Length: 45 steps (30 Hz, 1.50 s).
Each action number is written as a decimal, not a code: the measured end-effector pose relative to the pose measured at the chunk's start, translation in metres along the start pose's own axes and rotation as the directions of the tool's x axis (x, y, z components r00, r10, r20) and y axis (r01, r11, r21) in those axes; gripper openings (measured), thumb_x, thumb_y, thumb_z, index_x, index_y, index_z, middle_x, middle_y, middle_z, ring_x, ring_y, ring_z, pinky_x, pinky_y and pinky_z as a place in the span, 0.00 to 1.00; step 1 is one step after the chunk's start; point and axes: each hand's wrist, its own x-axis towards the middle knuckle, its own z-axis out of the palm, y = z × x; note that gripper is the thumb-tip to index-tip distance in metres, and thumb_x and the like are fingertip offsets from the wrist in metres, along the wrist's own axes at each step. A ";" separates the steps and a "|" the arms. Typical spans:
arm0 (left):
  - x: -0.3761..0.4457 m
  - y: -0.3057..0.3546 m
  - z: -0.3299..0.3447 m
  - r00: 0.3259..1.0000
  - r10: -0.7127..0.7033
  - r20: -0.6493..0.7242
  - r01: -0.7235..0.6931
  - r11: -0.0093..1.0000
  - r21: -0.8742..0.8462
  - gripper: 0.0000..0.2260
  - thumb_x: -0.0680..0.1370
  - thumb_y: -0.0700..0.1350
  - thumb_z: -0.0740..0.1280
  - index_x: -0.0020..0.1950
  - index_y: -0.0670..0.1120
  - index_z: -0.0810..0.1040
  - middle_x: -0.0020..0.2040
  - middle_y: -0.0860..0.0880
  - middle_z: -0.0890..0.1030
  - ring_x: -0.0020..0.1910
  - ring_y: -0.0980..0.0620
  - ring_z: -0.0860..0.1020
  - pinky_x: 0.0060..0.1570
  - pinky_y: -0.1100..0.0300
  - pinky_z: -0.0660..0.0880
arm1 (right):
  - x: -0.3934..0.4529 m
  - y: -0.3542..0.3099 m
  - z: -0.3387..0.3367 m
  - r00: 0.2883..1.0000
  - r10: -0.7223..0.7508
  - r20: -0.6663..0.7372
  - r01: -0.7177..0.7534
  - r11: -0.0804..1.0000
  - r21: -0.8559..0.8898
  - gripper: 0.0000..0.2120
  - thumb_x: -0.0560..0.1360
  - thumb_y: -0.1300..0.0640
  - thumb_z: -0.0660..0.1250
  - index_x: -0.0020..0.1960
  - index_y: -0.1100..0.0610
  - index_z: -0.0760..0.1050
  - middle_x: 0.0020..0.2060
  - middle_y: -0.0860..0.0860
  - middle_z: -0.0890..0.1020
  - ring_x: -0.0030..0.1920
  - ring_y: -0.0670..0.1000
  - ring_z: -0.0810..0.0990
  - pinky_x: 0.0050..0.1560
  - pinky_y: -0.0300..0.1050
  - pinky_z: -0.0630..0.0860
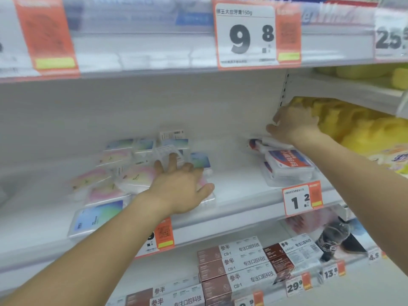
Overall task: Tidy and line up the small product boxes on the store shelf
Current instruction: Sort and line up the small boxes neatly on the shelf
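Several small flat boxes with pastel pink, blue and green faces point(123, 171) lie jumbled on the left of the white middle shelf point(238, 184). One blue box point(97, 217) sits at the shelf's front edge. My left hand point(181, 186) lies flat on the right side of this pile, fingers spread. To the right, several red, white and blue boxes point(289, 164) lie in a loose stack. My right hand point(293, 127) reaches behind that stack near the shelf's back wall, fingers bent on a white box at the rear; its grip is partly hidden.
Yellow bagged goods point(353, 127) crowd the right, touching my right wrist. Price tags point(302, 199) hang on the shelf's front rail. Brown and white toothpaste boxes point(238, 266) fill the shelf below. The upper shelf's big price card point(247, 34) hangs overhead.
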 end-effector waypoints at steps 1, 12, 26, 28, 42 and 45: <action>-0.001 0.000 -0.002 1.000 0.005 -0.024 -0.006 0.999 -0.039 0.26 0.79 0.65 0.51 0.73 0.55 0.64 0.74 0.51 0.64 0.76 0.40 0.50 0.71 0.34 0.48 | -0.009 -0.010 -0.003 0.997 -0.060 -0.056 0.062 0.997 0.037 0.17 0.76 0.45 0.64 0.60 0.53 0.77 0.61 0.58 0.75 0.62 0.63 0.73 0.60 0.55 0.72; -0.099 -0.108 0.008 0.881 -0.457 -0.126 0.399 0.858 -0.324 0.41 0.59 0.78 0.51 0.71 0.66 0.60 0.75 0.47 0.61 0.74 0.41 0.58 0.70 0.43 0.61 | -0.144 -0.118 0.029 0.810 -0.494 0.317 0.224 0.759 0.611 0.34 0.73 0.28 0.57 0.76 0.39 0.59 0.72 0.55 0.65 0.73 0.57 0.62 0.70 0.51 0.63; -0.159 -0.144 0.013 0.801 -0.470 -0.371 0.254 0.828 -0.500 0.21 0.78 0.60 0.61 0.67 0.52 0.71 0.62 0.49 0.77 0.60 0.47 0.76 0.56 0.55 0.71 | -0.199 -0.202 0.007 0.880 -0.252 -0.403 0.465 0.631 0.621 0.10 0.75 0.56 0.66 0.56 0.55 0.77 0.54 0.55 0.76 0.55 0.56 0.75 0.57 0.51 0.71; -0.177 -0.166 0.003 0.691 -0.522 -0.500 0.225 0.813 -0.538 0.10 0.77 0.53 0.65 0.53 0.51 0.79 0.49 0.53 0.82 0.49 0.52 0.79 0.49 0.58 0.74 | -0.220 -0.240 -0.005 0.770 -0.434 -0.468 0.633 0.422 0.649 0.03 0.74 0.60 0.67 0.47 0.53 0.77 0.43 0.50 0.79 0.45 0.49 0.76 0.48 0.40 0.71; -0.299 -0.332 0.035 0.548 -0.804 -0.230 0.638 0.579 -0.507 0.30 0.72 0.69 0.57 0.69 0.57 0.72 0.73 0.39 0.67 0.73 0.39 0.61 0.70 0.41 0.62 | -0.302 -0.460 0.025 0.449 -0.894 0.002 0.606 0.306 0.734 0.32 0.71 0.29 0.64 0.71 0.41 0.65 0.70 0.57 0.63 0.70 0.62 0.68 0.66 0.56 0.72; -0.300 -0.339 0.030 0.562 -0.775 -0.289 0.612 0.624 -0.486 0.21 0.75 0.60 0.66 0.66 0.54 0.77 0.69 0.42 0.72 0.68 0.40 0.66 0.66 0.42 0.67 | -0.305 -0.478 0.031 0.534 -0.846 0.001 0.645 0.408 0.646 0.39 0.65 0.24 0.63 0.66 0.47 0.67 0.66 0.56 0.66 0.61 0.61 0.74 0.58 0.56 0.76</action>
